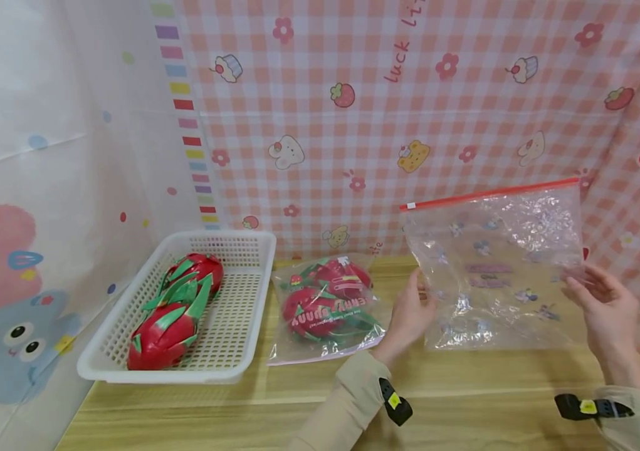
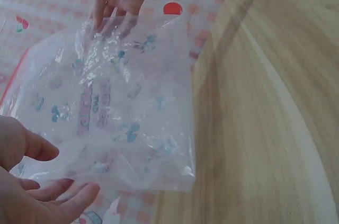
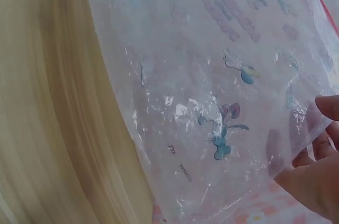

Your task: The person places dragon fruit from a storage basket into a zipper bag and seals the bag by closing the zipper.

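A clear zip bag [image 1: 491, 269] with a red top strip and small printed figures is held upright at the right side of the table. My left hand [image 1: 412, 316] holds its left edge; in the left wrist view the thumb [image 2: 42, 147] lies over the film, the fingers at the edge. My right hand [image 1: 607, 307] grips the opposite edge, fingers partly behind the film in the right wrist view. No fruit shows inside this bag. Left of it, a second printed bag [image 1: 283, 347] lies on the table with red dragon fruits [image 1: 311, 313] inside.
A white perforated basket [image 1: 252, 300] stands at the left with two dragon fruits [image 1: 164, 335] in it. The wooden table [image 1: 229, 416] backs onto a pink checked cloth [image 1: 308, 131], with a white patterned cloth [image 1: 88, 188] on the left side.
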The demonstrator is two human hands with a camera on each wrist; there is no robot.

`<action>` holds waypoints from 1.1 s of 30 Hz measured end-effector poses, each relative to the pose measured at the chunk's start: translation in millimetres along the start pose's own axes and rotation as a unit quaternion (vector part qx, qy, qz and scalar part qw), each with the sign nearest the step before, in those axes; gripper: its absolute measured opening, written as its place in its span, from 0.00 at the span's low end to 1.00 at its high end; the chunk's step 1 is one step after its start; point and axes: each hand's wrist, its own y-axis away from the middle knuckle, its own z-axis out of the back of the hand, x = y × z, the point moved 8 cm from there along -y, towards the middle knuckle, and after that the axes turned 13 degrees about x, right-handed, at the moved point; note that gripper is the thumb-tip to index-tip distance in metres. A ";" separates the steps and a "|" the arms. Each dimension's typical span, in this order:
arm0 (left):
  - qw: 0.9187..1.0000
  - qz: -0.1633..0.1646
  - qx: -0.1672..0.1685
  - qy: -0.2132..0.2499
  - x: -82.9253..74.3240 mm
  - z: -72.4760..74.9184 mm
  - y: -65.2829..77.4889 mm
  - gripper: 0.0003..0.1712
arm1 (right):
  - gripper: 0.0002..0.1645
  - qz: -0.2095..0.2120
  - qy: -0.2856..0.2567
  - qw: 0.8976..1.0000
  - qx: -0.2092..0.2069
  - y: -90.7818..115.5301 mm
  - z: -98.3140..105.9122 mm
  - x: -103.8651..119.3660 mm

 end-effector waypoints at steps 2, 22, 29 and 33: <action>1.000 0.021 0.001 -0.011 3.5 4.1 -0.1 0.38 | 0.19 0.008 -0.024 1.000 -0.006 2.6 -4.2 -0.6; 0.980 -0.031 0.013 0.197 -27.2 41.7 5.6 0.33 | 0.18 0.272 -0.078 0.958 0.043 20.6 -43.4 12.2; 0.944 -0.053 0.075 0.317 -39.4 46.5 8.4 0.41 | 0.17 0.284 -0.064 0.946 0.144 29.3 -55.5 15.4; 0.932 -0.052 0.081 0.350 -43.3 50.0 11.3 0.46 | 0.17 0.279 -0.050 0.941 0.185 34.6 -59.4 13.3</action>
